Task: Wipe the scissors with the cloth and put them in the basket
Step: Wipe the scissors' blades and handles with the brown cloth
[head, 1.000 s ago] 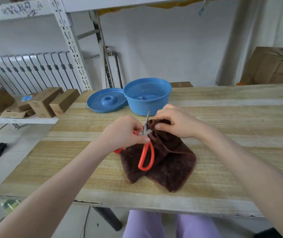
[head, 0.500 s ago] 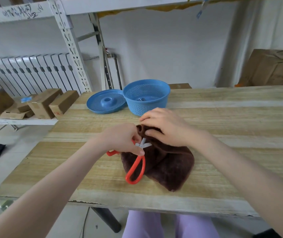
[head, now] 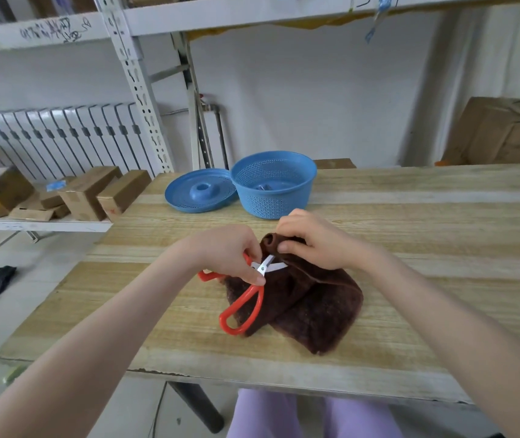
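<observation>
Head view: the left hand [head: 230, 251] pinches the scissors [head: 262, 269] at the pivot. The orange handles trail toward the person, and the spread blades point right into the cloth [head: 309, 305]. The right hand [head: 312, 241] grips a cloth fold round the blade tips. The basket [head: 272, 197] stands just beyond both hands.

Left grip [head: 230, 251], right grip [head: 318, 241], forearms bare; pale lilac trousers [head: 268, 415] on both thighs.
</observation>
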Available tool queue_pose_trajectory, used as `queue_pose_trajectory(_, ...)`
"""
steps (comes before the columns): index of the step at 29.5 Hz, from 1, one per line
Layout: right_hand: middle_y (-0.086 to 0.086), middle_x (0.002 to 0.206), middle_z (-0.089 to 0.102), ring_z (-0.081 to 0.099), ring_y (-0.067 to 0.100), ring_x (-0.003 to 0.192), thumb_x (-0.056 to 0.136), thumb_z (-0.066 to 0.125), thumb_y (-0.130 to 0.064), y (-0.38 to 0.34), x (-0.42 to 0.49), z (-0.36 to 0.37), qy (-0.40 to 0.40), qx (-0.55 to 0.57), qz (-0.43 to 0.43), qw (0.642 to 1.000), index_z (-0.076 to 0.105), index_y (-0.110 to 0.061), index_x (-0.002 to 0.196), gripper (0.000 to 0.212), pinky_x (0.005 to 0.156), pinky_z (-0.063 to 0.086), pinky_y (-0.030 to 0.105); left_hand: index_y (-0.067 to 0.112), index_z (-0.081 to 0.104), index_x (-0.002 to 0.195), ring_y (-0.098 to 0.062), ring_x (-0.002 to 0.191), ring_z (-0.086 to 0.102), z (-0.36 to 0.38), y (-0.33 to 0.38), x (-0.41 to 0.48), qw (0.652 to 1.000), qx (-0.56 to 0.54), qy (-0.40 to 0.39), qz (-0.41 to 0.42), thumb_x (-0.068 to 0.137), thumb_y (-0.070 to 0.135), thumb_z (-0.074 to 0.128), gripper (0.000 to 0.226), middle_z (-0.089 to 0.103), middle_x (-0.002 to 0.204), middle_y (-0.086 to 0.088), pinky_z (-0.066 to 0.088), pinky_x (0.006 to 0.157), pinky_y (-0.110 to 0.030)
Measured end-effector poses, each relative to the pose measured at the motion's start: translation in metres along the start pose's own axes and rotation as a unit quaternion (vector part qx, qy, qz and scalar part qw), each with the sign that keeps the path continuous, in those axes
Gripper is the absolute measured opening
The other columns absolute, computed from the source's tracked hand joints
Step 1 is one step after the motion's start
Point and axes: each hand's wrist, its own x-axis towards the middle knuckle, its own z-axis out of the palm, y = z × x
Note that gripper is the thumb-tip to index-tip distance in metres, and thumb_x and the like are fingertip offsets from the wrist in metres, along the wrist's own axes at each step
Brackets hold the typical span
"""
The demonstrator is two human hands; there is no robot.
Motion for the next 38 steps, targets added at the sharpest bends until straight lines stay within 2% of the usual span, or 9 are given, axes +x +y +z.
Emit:
queue_pose_trajectory(6,-0.003,0.086,0.051,0.051,0.027,0.100,0.099,0.052,-0.022,0.050,-0.025,-0.012,0.032,-0.092,0.239,0.966,0.061,-0.006,0.088,0.021,0.087,0.041,0.039,0.014,0.063,0.064,-0.010,0.038,0.047,-0.003,-0.027,-0.013,0.998,-0.046,-0.030,-0.033,0.081,0.032,0.076,0.028,0.051,0.044,0.008,0.036,0.041,-0.016)
queue_pose_trajectory(10,0.009,0.140,0.044,0.037,0.028,0.133,0.097,0.053,-0.024,0.035,-0.013,0.001,0.009,-0.163,0.304,0.939,0.044,-0.008,0.139,0.046,0.109,0.034,0.043,0.011,0.060,0.065,-0.003,0.038,0.045,0.003,-0.024,-0.004,0.994,-0.097,0.040,-0.024,0.082,0.031,0.075,0.031,0.051,0.047,0.011,0.037,0.046,-0.018)
queue_pose_trajectory(12,0.010,0.146,0.038,0.036,0.028,0.135,0.095,0.056,-0.022,0.021,-0.010,0.001,0.094,-0.142,0.276,0.946,0.036,-0.006,0.146,0.057,0.111,0.033,0.042,0.007,0.057,0.065,-0.002,0.038,0.043,0.002,-0.022,0.001,0.988,-0.126,0.089,-0.023,0.083,0.031,0.075,0.035,0.047,0.045,0.010,0.038,0.048,-0.020)
queue_pose_trajectory(15,0.006,0.108,0.064,0.060,0.025,0.099,0.098,0.051,-0.028,-0.004,-0.003,0.000,0.204,-0.063,0.220,0.952,0.063,-0.012,0.107,0.022,0.087,0.049,0.043,0.012,0.055,0.061,-0.008,0.039,0.049,-0.004,-0.020,0.005,0.971,-0.187,0.146,-0.024,0.084,0.032,0.073,0.035,0.050,0.044,0.008,0.043,0.048,-0.019)
queue_pose_trajectory(20,-0.012,0.052,0.061,0.058,0.003,0.046,0.101,0.041,-0.041,-0.031,0.011,-0.005,0.047,0.065,0.227,0.971,0.057,-0.024,0.073,0.036,0.054,0.046,0.025,0.016,0.059,0.062,-0.010,0.042,0.053,-0.015,-0.015,0.014,0.927,-0.277,0.253,-0.014,0.085,0.030,0.072,0.030,0.054,0.050,0.004,0.045,0.046,-0.018)
queue_pose_trajectory(25,0.007,0.068,0.067,0.055,0.008,0.044,0.103,0.041,-0.024,-0.031,0.028,-0.015,0.124,0.107,0.251,0.954,0.055,-0.021,0.075,0.032,0.047,0.043,0.020,0.019,0.064,0.080,-0.008,0.062,0.066,-0.032,-0.007,0.025,0.905,-0.327,0.268,-0.044,0.090,0.038,0.065,0.021,0.068,0.079,-0.001,0.049,0.058,-0.019)
queue_pose_trajectory(28,0.000,0.059,0.060,0.051,0.003,0.037,0.103,0.041,-0.020,-0.026,0.040,-0.020,0.156,0.102,0.281,0.942,0.056,-0.014,0.079,0.029,0.042,0.038,0.013,0.016,0.064,0.099,-0.012,0.076,0.068,-0.039,-0.006,0.037,0.890,-0.372,0.249,-0.083,0.093,0.048,0.055,0.034,0.070,0.091,-0.006,0.049,0.062,-0.021)
queue_pose_trajectory(34,-0.003,0.061,0.059,0.053,0.001,0.039,0.104,0.039,-0.020,-0.010,0.062,-0.025,0.180,0.116,0.305,0.928,0.057,-0.014,0.083,0.029,0.046,0.041,0.017,0.013,0.062,0.104,-0.020,0.089,0.070,-0.055,-0.005,0.068,0.783,-0.551,0.254,-0.138,0.098,0.059,0.031,0.056,0.073,0.094,-0.009,0.051,0.089,-0.037)
queue_pose_trajectory(38,0.002,0.060,0.061,0.053,0.004,0.040,0.105,0.037,-0.020,-0.002,0.080,-0.028,0.207,0.136,0.317,0.916,0.061,-0.003,0.089,0.033,0.049,0.045,0.019,0.014,0.059,0.093,-0.017,0.071,0.069,-0.062,-0.005,0.087,0.740,-0.592,0.289,-0.137,0.098,0.061,0.026,0.058,0.072,0.068,-0.001,0.053,0.080,-0.034)
